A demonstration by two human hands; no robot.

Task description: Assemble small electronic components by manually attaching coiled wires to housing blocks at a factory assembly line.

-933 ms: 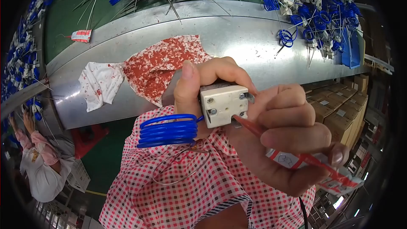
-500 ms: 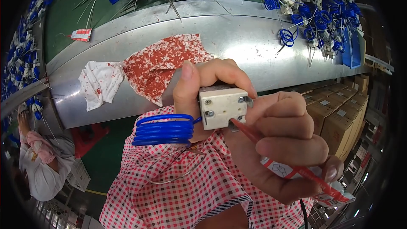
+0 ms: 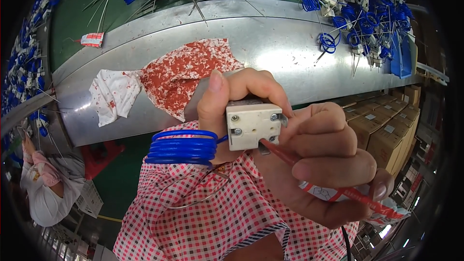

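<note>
Hands meet close under the camera, above the person's lap in a red-checked garment (image 3: 217,212). The left hand (image 3: 237,111) holds a small white box-shaped part (image 3: 251,126) with screws on its face; the thumb lies along its left side and the other fingers are curled over the top and back, so the fingers are pressed firmly on the part and its screw face is turned up toward the eyes, probably to make it steady and easy to see. A coil of blue wire (image 3: 182,147) hangs from the left side of the part, beside the wrist, and it seems to be joined to it. The right hand (image 3: 324,164) has its fingers closed around a thin red tool (image 3: 338,191) like a pen, with some white printed wrap on its handle; the tip touches the lower edge of the part near a metal tab, which suggests fine work on that spot. Beyond the hands is a long metal table (image 3: 270,38) with a red-and-white patterned cloth (image 3: 179,77) lying on it, and many similar blue wire parts (image 3: 357,14) are piled behind. At lower left another person in a white cap (image 3: 43,203) is working
</note>
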